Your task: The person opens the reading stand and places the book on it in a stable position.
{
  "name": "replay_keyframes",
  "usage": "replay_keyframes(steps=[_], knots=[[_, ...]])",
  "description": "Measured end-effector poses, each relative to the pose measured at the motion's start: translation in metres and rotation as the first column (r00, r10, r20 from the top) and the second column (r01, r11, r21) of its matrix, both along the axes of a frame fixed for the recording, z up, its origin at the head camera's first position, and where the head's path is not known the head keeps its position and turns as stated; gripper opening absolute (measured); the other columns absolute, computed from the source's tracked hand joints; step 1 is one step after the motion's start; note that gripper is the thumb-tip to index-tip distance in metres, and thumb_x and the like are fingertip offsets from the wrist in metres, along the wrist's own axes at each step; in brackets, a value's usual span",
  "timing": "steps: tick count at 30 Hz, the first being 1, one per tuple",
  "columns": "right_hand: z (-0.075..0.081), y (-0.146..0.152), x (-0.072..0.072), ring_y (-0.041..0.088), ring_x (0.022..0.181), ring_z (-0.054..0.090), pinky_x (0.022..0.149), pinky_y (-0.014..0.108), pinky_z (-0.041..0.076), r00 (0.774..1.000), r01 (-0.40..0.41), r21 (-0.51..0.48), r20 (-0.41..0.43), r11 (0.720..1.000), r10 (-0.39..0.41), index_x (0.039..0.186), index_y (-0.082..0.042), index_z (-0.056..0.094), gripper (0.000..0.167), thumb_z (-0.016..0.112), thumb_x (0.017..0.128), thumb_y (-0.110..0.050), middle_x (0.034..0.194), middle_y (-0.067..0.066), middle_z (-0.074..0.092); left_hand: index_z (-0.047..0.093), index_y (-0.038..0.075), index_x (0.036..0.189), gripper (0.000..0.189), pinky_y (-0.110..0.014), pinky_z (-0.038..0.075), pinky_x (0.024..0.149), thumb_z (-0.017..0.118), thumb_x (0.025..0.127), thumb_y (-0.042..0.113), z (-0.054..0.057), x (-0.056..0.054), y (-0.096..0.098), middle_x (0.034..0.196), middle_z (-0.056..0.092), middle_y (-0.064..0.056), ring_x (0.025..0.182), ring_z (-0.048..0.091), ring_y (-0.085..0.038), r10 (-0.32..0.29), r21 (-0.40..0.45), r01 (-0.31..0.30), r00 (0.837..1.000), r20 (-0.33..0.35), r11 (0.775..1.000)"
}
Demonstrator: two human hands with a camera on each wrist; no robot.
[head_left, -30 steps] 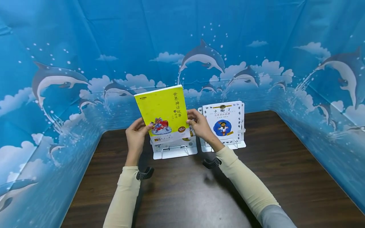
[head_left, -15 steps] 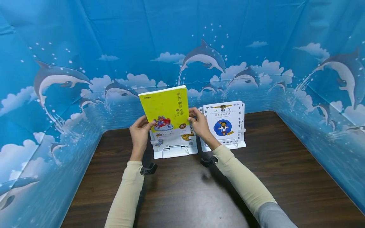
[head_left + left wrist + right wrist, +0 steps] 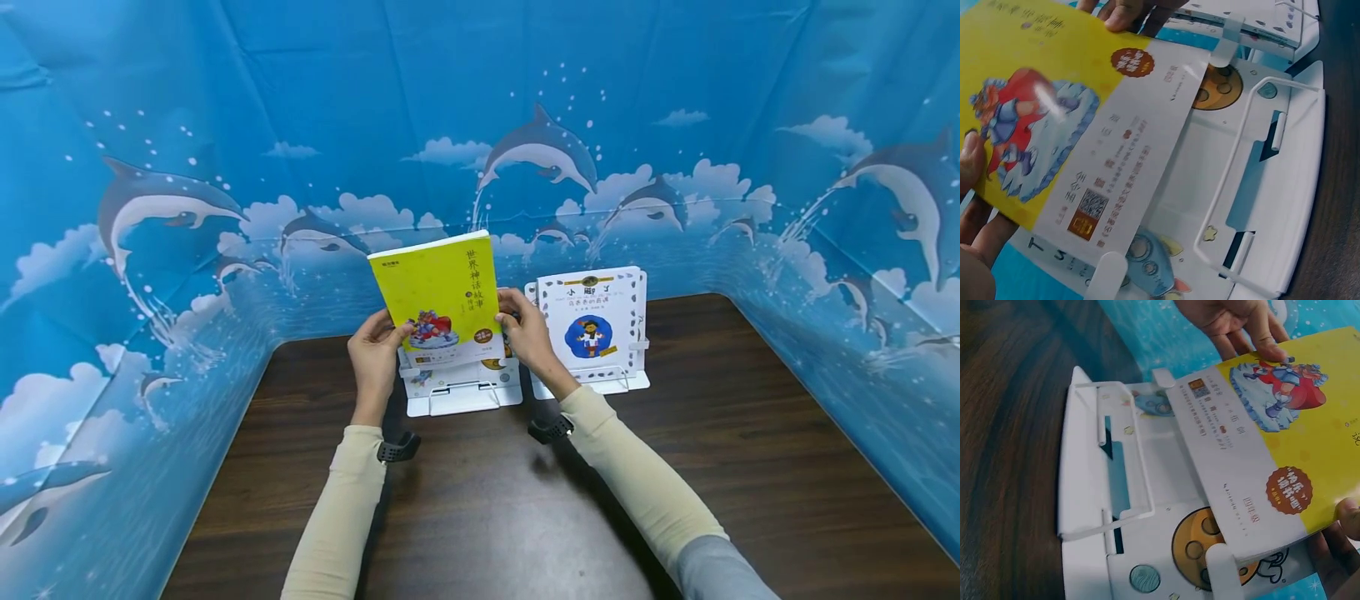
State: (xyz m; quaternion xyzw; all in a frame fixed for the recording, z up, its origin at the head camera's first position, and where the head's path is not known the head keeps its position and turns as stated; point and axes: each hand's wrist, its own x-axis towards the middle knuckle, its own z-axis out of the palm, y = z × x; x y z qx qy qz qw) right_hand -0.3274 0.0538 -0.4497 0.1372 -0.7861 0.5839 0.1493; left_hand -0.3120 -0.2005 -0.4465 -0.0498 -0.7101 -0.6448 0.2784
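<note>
A yellow storybook with a white lower band leans back, held in both hands above a white book stand. My left hand pinches its left edge, thumb on the front cover and fingers behind. On the opposite edge, my right hand grips with thumb in front and fingers at the back. In the left wrist view, the book's lower corners sit right at the stand's side clips, and its bottom edge is above the front wire holder. Cartoon pictures show on the stand's back plate.
To the right, a second white stand holds a white picture book with a blue round picture. Both stands are on a dark wooden table. A blue dolphin-print curtain surrounds the table at the back and sides.
Both hands have carried the yellow storybook slightly to the right over the stand, still gripping its two edges. The second stand and its picture book stay in place.
</note>
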Motion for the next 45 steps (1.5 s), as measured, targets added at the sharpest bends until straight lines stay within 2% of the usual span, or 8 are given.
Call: replay_keyframes(steps=[6, 9, 12, 21, 25, 30, 38, 45], knots=[[-0.012, 0.004, 0.007, 0.028, 0.104, 0.072, 0.090, 0.043, 0.060, 0.997, -0.054, 0.086, -0.048, 0.995, 0.058, 0.159, -0.019, 0.049, 0.052, 0.061, 0.109, -0.010, 0.126, 0.015, 0.072, 0.074, 0.001, 0.127, 0.038, -0.014, 0.060, 0.080, 0.084, 0.092, 0.012, -0.002, 0.002, 0.005, 0.112, 0.076, -0.022, 0.087, 0.075, 0.000, 0.059, 0.016, -0.060, 0.998, 0.012, 0.998], [-0.016, 0.006, 0.010, 0.026, 0.097, 0.069, 0.086, 0.039, 0.059, 0.993, -0.072, 0.175, -0.084, 0.982, 0.088, 0.165, -0.021, 0.041, 0.069, 0.067, 0.103, -0.002, 0.121, 0.013, 0.069, 0.074, 0.000, 0.126, 0.038, -0.012, 0.059, 0.079, 0.085, 0.091, 0.011, -0.002, 0.002, 0.006, 0.112, 0.076, -0.023, 0.087, 0.075, 0.000, 0.074, 0.031, -0.074, 0.997, 0.016, 0.997], [-0.019, 0.007, 0.010, 0.024, 0.095, 0.067, 0.085, 0.038, 0.059, 0.989, -0.047, 0.252, -0.127, 0.967, 0.081, 0.166, -0.022, 0.036, 0.080, 0.069, 0.099, 0.005, 0.116, 0.012, 0.067, 0.075, 0.001, 0.126, 0.038, -0.012, 0.059, 0.078, 0.085, 0.090, 0.010, -0.002, 0.002, 0.006, 0.112, 0.076, -0.023, 0.087, 0.075, 0.001, 0.071, 0.040, -0.071, 0.997, 0.010, 0.997], [-0.027, 0.008, 0.008, 0.025, 0.104, 0.067, 0.094, 0.039, 0.061, 0.970, 0.106, 0.342, -0.242, 0.934, -0.021, 0.148, -0.011, 0.054, 0.057, 0.074, 0.097, 0.004, 0.118, 0.010, 0.066, 0.073, 0.000, 0.130, 0.040, -0.012, 0.057, 0.077, 0.083, 0.092, 0.006, -0.002, 0.001, 0.003, 0.115, 0.074, -0.025, 0.083, 0.073, 0.001, 0.027, 0.021, -0.028, 0.998, 0.063, 0.999], [-0.030, 0.008, 0.011, 0.025, 0.104, 0.066, 0.096, 0.038, 0.061, 0.968, 0.118, 0.352, -0.250, 0.928, -0.028, 0.146, -0.010, 0.056, 0.057, 0.075, 0.094, 0.005, 0.117, 0.010, 0.065, 0.073, 0.001, 0.132, 0.041, -0.011, 0.056, 0.077, 0.082, 0.092, 0.006, -0.006, 0.002, 0.001, 0.115, 0.075, -0.026, 0.085, 0.073, 0.000, 0.011, 0.001, -0.011, 0.997, 0.075, 1.000], [-0.034, 0.008, 0.013, 0.023, 0.101, 0.067, 0.092, 0.035, 0.061, 0.978, 0.077, 0.324, -0.208, 0.943, -0.008, 0.147, -0.009, 0.056, 0.059, 0.074, 0.094, 0.008, 0.117, 0.010, 0.064, 0.072, 0.003, 0.134, 0.041, -0.011, 0.056, 0.079, 0.081, 0.094, 0.010, -0.010, 0.004, 0.000, 0.117, 0.075, -0.025, 0.088, 0.072, 0.000, 0.003, -0.036, 0.000, 0.996, 0.086, 0.999], [-0.037, 0.008, 0.016, 0.024, 0.102, 0.065, 0.093, 0.037, 0.059, 0.980, 0.077, 0.292, -0.199, 0.953, -0.018, 0.138, -0.004, 0.062, 0.040, 0.071, 0.100, 0.001, 0.120, 0.012, 0.060, 0.074, 0.005, 0.133, 0.038, -0.006, 0.052, 0.085, 0.078, 0.098, 0.017, -0.017, 0.008, -0.001, 0.117, 0.067, -0.016, 0.101, 0.064, -0.012, 0.054, -0.125, -0.044, 0.995, 0.080, 0.991], [-0.040, 0.005, 0.017, 0.024, 0.102, 0.064, 0.093, 0.035, 0.060, 0.978, 0.109, 0.289, -0.202, 0.951, -0.051, 0.147, -0.004, 0.055, 0.052, 0.070, 0.098, 0.006, 0.123, 0.012, 0.060, 0.076, 0.004, 0.130, 0.038, -0.005, 0.050, 0.080, 0.082, 0.094, 0.014, -0.021, 0.006, -0.002, 0.113, 0.070, -0.016, 0.101, 0.067, -0.019, 0.129, -0.193, -0.111, 0.988, 0.082, 0.975]])
